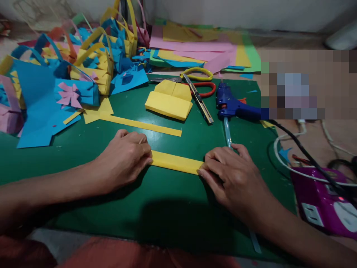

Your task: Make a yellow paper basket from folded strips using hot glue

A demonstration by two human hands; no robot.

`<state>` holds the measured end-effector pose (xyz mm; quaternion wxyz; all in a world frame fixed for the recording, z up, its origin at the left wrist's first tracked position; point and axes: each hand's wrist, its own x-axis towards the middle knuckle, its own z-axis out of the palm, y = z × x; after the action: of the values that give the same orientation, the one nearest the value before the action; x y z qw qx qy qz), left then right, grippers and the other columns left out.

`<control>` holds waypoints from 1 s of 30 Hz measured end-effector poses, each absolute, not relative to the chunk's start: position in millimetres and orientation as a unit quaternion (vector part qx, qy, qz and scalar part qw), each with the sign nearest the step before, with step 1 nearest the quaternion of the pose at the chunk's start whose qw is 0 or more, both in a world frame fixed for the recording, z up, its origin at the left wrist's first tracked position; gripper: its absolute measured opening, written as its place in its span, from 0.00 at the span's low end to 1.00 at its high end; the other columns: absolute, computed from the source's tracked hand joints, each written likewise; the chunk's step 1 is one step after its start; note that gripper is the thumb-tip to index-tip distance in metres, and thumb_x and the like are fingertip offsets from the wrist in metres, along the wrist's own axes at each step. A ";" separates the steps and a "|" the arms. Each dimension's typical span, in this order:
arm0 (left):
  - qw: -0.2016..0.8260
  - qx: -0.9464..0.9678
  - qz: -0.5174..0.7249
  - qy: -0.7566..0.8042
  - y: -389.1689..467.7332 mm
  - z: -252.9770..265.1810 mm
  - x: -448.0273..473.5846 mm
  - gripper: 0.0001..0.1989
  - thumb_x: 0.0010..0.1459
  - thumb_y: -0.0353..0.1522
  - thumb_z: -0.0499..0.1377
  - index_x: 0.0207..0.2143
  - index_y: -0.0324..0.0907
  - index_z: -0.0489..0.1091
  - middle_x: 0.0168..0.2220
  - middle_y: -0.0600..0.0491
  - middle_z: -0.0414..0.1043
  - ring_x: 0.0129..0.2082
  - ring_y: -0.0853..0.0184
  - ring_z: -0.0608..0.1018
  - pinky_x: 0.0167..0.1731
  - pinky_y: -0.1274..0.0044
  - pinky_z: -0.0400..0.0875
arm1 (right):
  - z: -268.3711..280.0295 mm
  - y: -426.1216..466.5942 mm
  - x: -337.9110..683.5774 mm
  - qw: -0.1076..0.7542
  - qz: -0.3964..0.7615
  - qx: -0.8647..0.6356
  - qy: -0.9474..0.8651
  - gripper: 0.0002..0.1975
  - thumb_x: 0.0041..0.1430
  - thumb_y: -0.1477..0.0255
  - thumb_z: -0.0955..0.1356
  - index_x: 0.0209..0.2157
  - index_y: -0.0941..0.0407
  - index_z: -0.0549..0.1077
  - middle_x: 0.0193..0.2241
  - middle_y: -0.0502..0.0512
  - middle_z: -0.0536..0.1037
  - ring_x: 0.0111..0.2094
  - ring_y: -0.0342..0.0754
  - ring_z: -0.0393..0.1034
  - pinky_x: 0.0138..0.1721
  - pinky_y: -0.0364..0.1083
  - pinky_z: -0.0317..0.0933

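Head cam fingers: left hand (124,158) curled down, fingertips together pressing 1 end of the folded yellow strip (176,162); right hand (232,178) flat, fingers together pinning the other end.
Strip spot: flat on the green mat (167,208), between both hands.
Slip risk: I'd guess uneven pressure skews the crease.
Glue gun (237,108): just behind the right hand, nozzle could smear or burn.
Box cutter (201,101): near, blade state unclear.
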<state>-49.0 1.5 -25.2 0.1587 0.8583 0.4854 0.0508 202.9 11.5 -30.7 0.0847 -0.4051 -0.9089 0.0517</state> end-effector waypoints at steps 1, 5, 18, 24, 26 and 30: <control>0.159 0.859 0.051 0.484 1.7 -25.1 -48.8 0.15 0.60 0.32 0.47 0.25 0.40 0.68 0.26 0.53 0.64 0.28 0.67 0.65 0.32 0.70 0.52 | -30.4 11.5 202.7 0.085 0.051 -0.404 -0.909 0.12 0.58 0.74 0.60 0.22 0.57 0.69 0.24 0.52 0.69 0.28 0.46 0.61 0.41 0.52 0.50; 0.126 0.873 0.064 0.466 2.6 -26.6 -48.0 0.16 0.61 0.31 0.46 0.24 0.39 0.68 0.25 0.53 0.65 0.27 0.67 0.66 0.35 0.69 0.53 | -29.4 11.5 201.8 0.086 0.039 -0.402 -0.911 0.12 0.57 0.75 0.61 0.21 0.57 0.68 0.24 0.53 0.69 0.27 0.46 0.61 0.40 0.52 0.51; 0.036 0.892 0.054 0.447 4.2 -29.4 -45.4 0.14 0.59 0.29 0.48 0.24 0.40 0.68 0.23 0.54 0.67 0.26 0.66 0.69 0.41 0.65 0.55 | -30.8 10.7 201.9 0.095 0.030 -0.399 -0.912 0.13 0.58 0.75 0.60 0.21 0.57 0.69 0.23 0.52 0.69 0.26 0.46 0.61 0.41 0.53 0.51; 0.029 0.887 0.054 0.458 3.3 -29.1 -45.4 0.15 0.60 0.31 0.48 0.24 0.41 0.68 0.23 0.54 0.67 0.27 0.65 0.70 0.42 0.64 0.56 | -31.0 10.3 201.2 0.094 0.017 -0.404 -0.910 0.13 0.58 0.76 0.60 0.21 0.56 0.68 0.23 0.51 0.69 0.27 0.45 0.61 0.43 0.53 0.49; 0.025 0.886 0.050 0.460 3.1 -28.8 -45.3 0.15 0.60 0.31 0.48 0.24 0.41 0.68 0.23 0.54 0.67 0.27 0.65 0.70 0.42 0.64 0.56 | -30.6 10.2 201.1 0.092 0.016 -0.402 -0.911 0.13 0.58 0.76 0.60 0.21 0.57 0.68 0.23 0.51 0.69 0.26 0.45 0.61 0.43 0.53 0.49; 0.027 0.888 0.041 0.457 2.4 -28.9 -46.3 0.15 0.61 0.32 0.47 0.24 0.41 0.68 0.24 0.54 0.67 0.27 0.65 0.69 0.43 0.64 0.56 | -28.1 9.4 201.4 0.084 0.036 -0.407 -0.909 0.12 0.58 0.75 0.61 0.22 0.57 0.68 0.24 0.52 0.69 0.27 0.46 0.61 0.42 0.53 0.49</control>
<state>-46.3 2.4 -28.9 0.0269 0.8884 0.4565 0.0407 201.4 9.4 -28.1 0.0843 -0.4069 -0.9089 0.0355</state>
